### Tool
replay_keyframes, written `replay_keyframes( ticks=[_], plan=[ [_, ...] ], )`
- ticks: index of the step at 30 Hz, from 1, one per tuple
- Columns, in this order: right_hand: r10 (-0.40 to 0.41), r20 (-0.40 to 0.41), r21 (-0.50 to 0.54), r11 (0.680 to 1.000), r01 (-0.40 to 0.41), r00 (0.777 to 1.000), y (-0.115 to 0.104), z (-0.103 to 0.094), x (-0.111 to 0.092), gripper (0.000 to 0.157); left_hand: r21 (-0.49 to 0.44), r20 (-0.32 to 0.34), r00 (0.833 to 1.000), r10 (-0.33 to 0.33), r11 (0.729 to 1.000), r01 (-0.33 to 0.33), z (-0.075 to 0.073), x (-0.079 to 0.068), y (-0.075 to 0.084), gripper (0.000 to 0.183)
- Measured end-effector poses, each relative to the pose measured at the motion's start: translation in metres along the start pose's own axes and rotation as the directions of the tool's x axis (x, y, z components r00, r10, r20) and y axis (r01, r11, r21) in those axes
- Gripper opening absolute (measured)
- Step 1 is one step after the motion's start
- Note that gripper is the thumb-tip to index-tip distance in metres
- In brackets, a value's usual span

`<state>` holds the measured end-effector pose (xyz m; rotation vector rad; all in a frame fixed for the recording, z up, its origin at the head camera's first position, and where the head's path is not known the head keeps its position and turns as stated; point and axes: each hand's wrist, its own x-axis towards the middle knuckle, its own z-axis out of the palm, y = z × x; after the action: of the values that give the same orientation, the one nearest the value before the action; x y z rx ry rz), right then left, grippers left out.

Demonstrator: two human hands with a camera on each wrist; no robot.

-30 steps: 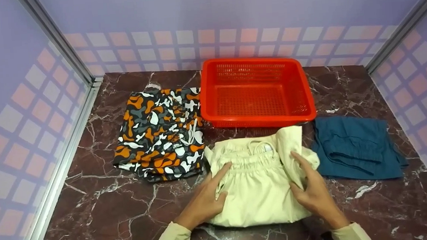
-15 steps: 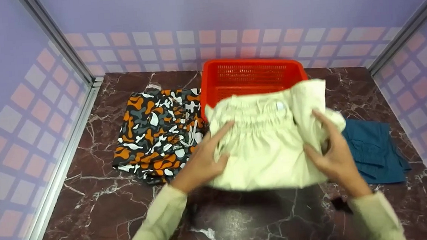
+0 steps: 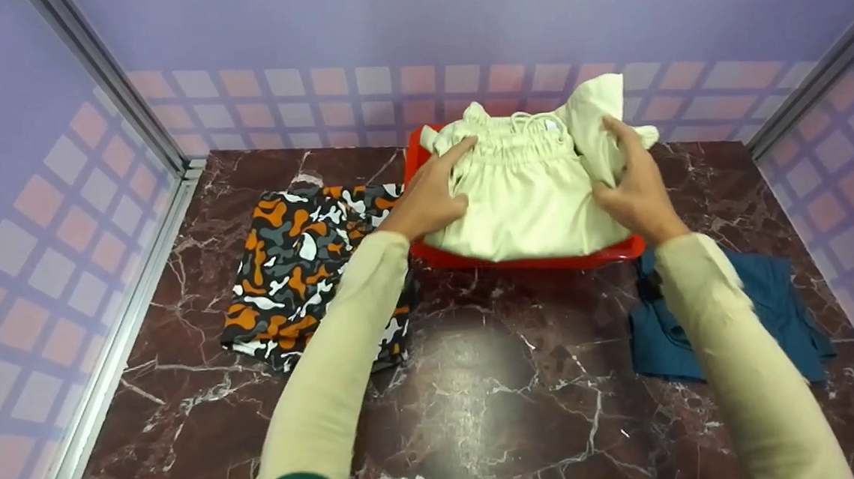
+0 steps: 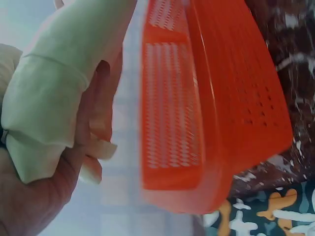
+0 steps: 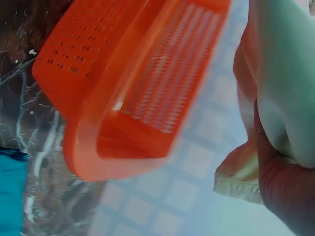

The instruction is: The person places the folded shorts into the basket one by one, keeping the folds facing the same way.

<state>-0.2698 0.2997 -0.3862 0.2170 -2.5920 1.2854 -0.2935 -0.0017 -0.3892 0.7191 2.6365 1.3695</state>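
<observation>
Both the left hand [image 3: 431,194] and the right hand [image 3: 638,189] grip the cream pants [image 3: 525,195], one at each side. They are now over the red basket [image 3: 541,264]; a second ago they were in front of it. Patterned pants [image 3: 298,271] and blue pants [image 3: 772,287] remain on the bench [image 3: 483,393].

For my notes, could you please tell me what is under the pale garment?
The red basket; its left and front rims show in the head view. The pale garment covers its floor there, hiding any contents.

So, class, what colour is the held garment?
The garment is pale cream; the head view shows it best.
</observation>
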Motion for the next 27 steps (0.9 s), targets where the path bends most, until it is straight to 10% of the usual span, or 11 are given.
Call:
replay_keyframes(
  ticks=[8, 27],
  plan=[
    [0.057, 0.048, -0.022, 0.998, -0.056, 0.997, 0.046, 0.03, 0.025, 0.088, 0.071, 0.059, 0.992, -0.113, 0.992, 0.109, 0.021, 0.039, -0.036, 0.092],
    [0.253, 0.29, -0.189, 0.961, -0.204, 0.923, 0.078, 0.049, 0.021, 0.102, 0.416, 0.121, 0.938, -0.325, 0.875, 0.25, 0.059, 0.043, -0.062, 0.089]
  ],
)
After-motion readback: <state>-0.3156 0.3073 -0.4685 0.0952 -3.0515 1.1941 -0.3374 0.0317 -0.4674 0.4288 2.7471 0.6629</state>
